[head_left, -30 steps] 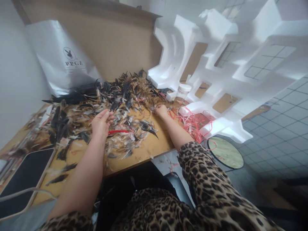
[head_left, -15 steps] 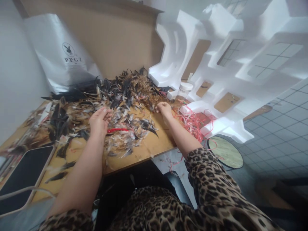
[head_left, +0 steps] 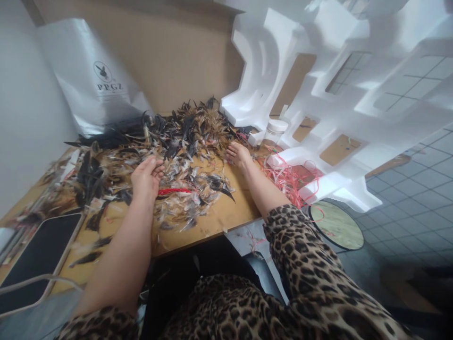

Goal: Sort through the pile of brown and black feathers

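The left hand (head_left: 146, 175) sits over the near left side of the loose feathers (head_left: 177, 215), fingers curled toward the thumb; whether a feather is pinched there, I cannot tell. The right hand (head_left: 237, 154) has its fingers loosely stretched and a little apart at the right edge of the brown feathers (head_left: 212, 127), with nothing seen in its hold. The feathers lie across the desk (head_left: 244, 193), heaped thickest toward the back, thinner and paler toward the front edge.

For neat handling, the right fingertips would do best to close lightly on one quill near its base and draw it out along its own length, since a grip on the soft vane would likely crush it or drag neighbours along. The left hand serves best kept low and steady, as a sweeping wrist could scatter such light pieces. A red strip (head_left: 175, 191) lies just beside the left wrist and could be caught by it. The right forearm passes close to the tangled red string (head_left: 288, 182), so a lift before any sideways move seems wise, with care for the lidded jar (head_left: 275, 134) behind.
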A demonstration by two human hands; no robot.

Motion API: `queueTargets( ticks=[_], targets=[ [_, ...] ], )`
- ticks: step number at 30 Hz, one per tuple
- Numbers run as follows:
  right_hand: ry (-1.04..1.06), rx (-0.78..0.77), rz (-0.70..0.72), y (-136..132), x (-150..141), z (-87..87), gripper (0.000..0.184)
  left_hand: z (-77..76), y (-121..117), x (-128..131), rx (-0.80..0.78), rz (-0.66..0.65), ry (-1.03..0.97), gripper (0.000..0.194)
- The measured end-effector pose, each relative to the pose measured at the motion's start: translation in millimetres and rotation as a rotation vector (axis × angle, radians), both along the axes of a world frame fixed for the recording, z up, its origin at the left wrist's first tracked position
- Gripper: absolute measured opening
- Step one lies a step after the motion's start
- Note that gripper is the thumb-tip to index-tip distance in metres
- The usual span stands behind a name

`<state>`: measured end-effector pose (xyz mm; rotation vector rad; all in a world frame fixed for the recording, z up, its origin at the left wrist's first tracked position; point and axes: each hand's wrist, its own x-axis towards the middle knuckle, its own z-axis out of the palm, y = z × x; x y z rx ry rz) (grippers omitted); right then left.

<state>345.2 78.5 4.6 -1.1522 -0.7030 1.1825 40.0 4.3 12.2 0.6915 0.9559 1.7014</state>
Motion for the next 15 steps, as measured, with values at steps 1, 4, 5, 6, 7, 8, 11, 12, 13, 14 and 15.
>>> queueTargets(
  ticks=[1,4,5,6,7,8,11,12,13,14,15],
  targets=[
    [0.009,-0.005,0.007,1,2,-1.6,0.03,0.0,0,-1,0.003,-0.003,-0.003,0.02],
    [0.058,0.015,0.016,-2,2,-4.0,0.033,1.3,1,-4,-0.002,0.005,-0.026,0.02],
    [0.071,0.029,0.019,-3,2,-3.9,0.034,1.9,1,-5,-0.008,0.017,-0.038,0.02],
    [0.079,0.042,0.026,-5,1,-3.4,0.034,2.5,1,-7,-0.015,0.034,-0.052,0.019],
    [0.082,0.052,0.033,-6,0,-2.3,0.035,2.9,2,-10,-0.007,0.053,-0.069,0.018],
    [0.08,0.054,0.039,-8,0,-0.6,0.035,3.0,2,-12,-0.002,0.068,-0.088,0.016],
    [0.042,0.037,0.013,-16,-4,8.1,0.033,1.5,5,-19,0.004,0.091,-0.131,0.013],
    [0.007,0.042,-0.009,-19,-6,12.0,0.033,0.8,6,-21,0.003,0.094,-0.135,0.012],
    [-0.041,0.052,-0.027,-22,-10,16.2,0.032,0.1,7,-22,0.001,0.096,-0.134,0.012],
    [-0.099,0.08,-0.052,-26,-14,20.3,0.031,-0.4,8,-23,0.001,0.098,-0.131,0.013],
    [-0.168,0.135,-0.066,-29,-20,24.3,0.032,-0.6,8,-23,0.002,0.098,-0.127,0.013]
  ],
)
